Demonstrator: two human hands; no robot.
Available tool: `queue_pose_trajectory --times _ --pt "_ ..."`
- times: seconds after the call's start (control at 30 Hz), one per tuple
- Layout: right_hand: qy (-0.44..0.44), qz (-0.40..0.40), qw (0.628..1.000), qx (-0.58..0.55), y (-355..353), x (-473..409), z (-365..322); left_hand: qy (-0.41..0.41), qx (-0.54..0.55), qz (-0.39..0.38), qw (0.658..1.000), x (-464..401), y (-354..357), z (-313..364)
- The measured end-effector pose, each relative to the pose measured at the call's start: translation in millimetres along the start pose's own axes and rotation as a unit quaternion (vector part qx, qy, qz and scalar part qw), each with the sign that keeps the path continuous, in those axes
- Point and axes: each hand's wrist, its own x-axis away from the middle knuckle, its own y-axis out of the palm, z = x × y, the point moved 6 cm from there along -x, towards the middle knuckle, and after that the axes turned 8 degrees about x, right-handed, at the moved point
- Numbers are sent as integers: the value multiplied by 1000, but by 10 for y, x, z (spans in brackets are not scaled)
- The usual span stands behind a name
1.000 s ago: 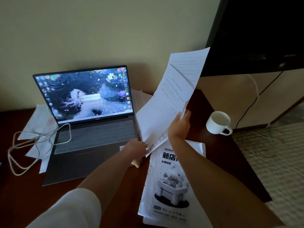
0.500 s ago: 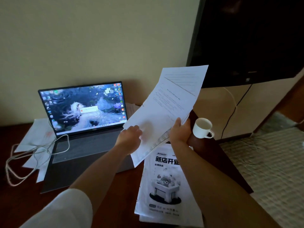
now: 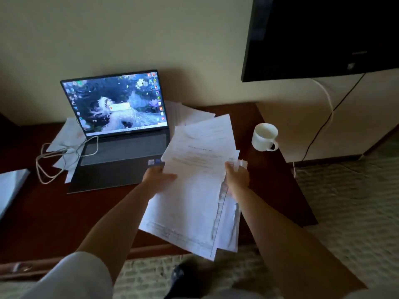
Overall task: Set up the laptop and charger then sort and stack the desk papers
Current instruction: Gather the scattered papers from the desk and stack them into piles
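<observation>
White printed paper sheets (image 3: pixel 194 190) lie fanned at counter (image 3: pixel 64 212) front-right edge. Left hand (image 3: pixel 158 178) and right hand (image 3: pixel 237 180) each grip a side. Square the edges flush, lower evenly, clear of white ceramic mug (image 3: pixel 264 137).

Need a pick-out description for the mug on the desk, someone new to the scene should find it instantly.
Start at the open laptop on the dark wooden desk and move right, past the sheaf of papers held in both hands. The mug stands alone near the desk's right edge. It is the only white cup there, upright, handle toward the camera.
</observation>
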Motion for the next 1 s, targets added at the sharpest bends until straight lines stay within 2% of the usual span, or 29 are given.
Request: queue_pose_trajectory --times 0.1,0.23,0.3,0.37,0.47,0.53,0.63,0.8,1.0 --pt "15 -23 997 68 -36 21 263 -40 34 54 997 172 1 -287" --pt "27 -39 996 77 -127 63 569 -37 53 130 989 295 -107 -496" --pt "38 -75 995 54 -129 113 662 -47 54 118 990 338 -71 -519" --pt "34 -113 990 79 -98 152 700 -71 75 62 993 372 39 -538" --pt "-17 -122 972 202 -61 194 678 -78 71 -56 993 454 248 -523" --pt "-67 -112 959 251 -33 238 622 -54 55 -81 994 519 351 -497" --pt "-91 -107 951 276 39 300 577 -36 65 -29 997 565 401 -504" --pt "-87 -125 947 282 192 407 544 -32 64 -6 997 596 533 -551" --pt "-204 -40 949 238 215 359 164 -66 103 59 991 442 332 -510"
